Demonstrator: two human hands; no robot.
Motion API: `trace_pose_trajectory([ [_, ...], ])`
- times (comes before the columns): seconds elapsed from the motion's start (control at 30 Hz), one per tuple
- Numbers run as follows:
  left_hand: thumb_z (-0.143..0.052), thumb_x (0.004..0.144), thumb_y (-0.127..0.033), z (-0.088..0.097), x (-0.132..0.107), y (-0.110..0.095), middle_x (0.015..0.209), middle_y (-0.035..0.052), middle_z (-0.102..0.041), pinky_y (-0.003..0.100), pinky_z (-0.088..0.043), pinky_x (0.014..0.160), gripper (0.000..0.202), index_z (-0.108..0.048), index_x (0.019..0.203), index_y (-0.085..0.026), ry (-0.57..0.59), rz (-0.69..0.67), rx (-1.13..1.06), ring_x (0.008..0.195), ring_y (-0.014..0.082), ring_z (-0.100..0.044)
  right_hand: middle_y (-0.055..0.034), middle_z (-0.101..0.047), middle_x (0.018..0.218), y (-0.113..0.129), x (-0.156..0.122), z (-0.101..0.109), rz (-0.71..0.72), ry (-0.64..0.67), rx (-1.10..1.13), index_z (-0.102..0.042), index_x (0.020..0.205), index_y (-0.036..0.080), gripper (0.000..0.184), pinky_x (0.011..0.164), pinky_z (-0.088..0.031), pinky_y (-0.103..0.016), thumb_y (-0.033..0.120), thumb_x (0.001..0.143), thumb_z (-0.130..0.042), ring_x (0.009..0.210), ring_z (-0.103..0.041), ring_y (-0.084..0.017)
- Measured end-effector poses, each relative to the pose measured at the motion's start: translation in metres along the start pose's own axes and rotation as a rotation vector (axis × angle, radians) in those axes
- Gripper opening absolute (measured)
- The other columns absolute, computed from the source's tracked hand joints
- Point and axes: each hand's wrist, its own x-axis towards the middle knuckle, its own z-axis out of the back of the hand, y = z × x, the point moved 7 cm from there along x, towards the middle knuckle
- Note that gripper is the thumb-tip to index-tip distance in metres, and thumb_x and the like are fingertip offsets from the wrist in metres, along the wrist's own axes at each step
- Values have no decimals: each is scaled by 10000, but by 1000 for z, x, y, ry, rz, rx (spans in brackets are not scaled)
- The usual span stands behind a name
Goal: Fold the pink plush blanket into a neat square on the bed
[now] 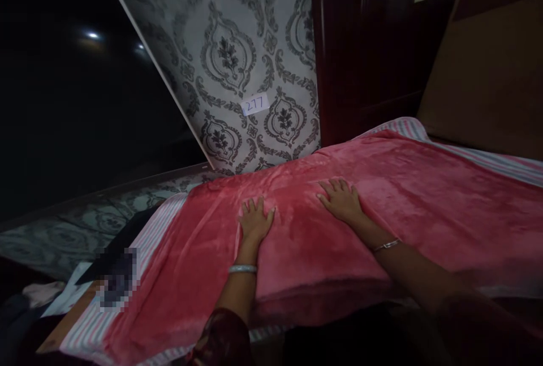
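Note:
A red plush blanket lies spread over a table or bed-like surface, with slight creases running across it. My left hand rests palm down on it near the middle, fingers spread. Farther right, my right hand also lies flat on the blanket with its fingers apart. Neither hand grips the fabric. Under the blanket a striped cloth in white, pink and grey shows at the left edge and the far right.
Behind the blanket stands a patterned wallpapered wall bearing a paper label marked 277. A dark glossy panel is at left. A large brown board or box stands at right. Papers and cloths lie at lower left.

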Motion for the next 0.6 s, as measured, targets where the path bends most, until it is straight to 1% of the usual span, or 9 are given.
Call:
trace_pose_trajectory([
  [0.13,-297,958,-631,-1,-1,0,1607,167,-348,652,-427,1042,700,-375,1543,-256,-52,-13,15,1480,418,-281,-120,-458,1526,-1,0,1,-16,21,20,-517,1466,268,550,1086,-307,-652,529,1007,-363,1411,-348,-373],
  [0.23,-302,958,-628,1,0,-2,1603,166,-353,649,-437,1033,696,-376,1542,-257,-51,-16,14,1481,416,-281,-119,-442,1539,1,1,7,-32,54,24,-504,1478,257,551,1103,-292,-650,514,1009,-371,1428,-329,-376],
  [0.3,-302,956,-630,5,2,-2,1621,157,-326,654,-423,1048,705,-350,1554,-260,-7,-8,-5,1496,412,-253,-116,-412,1562,3,2,13,-44,99,23,-477,1500,254,559,1122,-270,-647,508,1014,-365,1446,-306,-376],
  [0.33,-300,955,-631,8,3,-3,1634,151,-302,662,-398,1070,713,-329,1564,-261,32,1,-14,1505,409,-233,-118,-384,1580,4,3,17,-54,141,26,-454,1517,251,569,1133,-255,-644,508,1018,-358,1459,-286,-374],
  [0.4,-309,950,-642,17,0,-4,1656,148,-246,675,-301,1135,739,-292,1579,-254,111,19,-18,1521,404,-186,-131,-318,1612,5,1,25,-81,246,40,-402,1549,242,601,1144,-237,-645,523,1022,-341,1484,-241,-379],
  [0.43,-321,946,-650,24,-4,-6,1663,153,-220,676,-239,1165,754,-285,1582,-246,125,16,-14,1527,404,-159,-140,-291,1622,6,-3,31,-85,288,50,-377,1563,239,621,1142,-234,-654,541,1022,-332,1492,-218,-388],
  [0.5,-348,940,-661,40,-20,-14,1669,160,-186,670,-135,1197,771,-297,1580,-235,87,-39,0,1534,406,-110,-146,-239,1640,13,-18,44,-32,308,67,-334,1582,253,658,1132,-228,-678,585,1015,-322,1502,-173,-407],
  [0.57,-374,936,-666,49,-49,-27,1674,138,-181,662,-94,1208,761,-312,1574,-256,12,-158,6,1539,403,-84,-127,-201,1655,25,-45,55,103,266,79,-299,1593,295,674,1128,-221,-689,621,1004,-325,1505,-154,-416],
  [0.6,-389,933,-669,48,-67,-33,1677,115,-186,661,-92,1210,752,-311,1573,-282,-6,-222,4,1539,400,-85,-111,-196,1659,31,-62,58,175,248,81,-293,1593,320,673,1130,-222,-687,633,999,-332,1503,-159,-416],
])
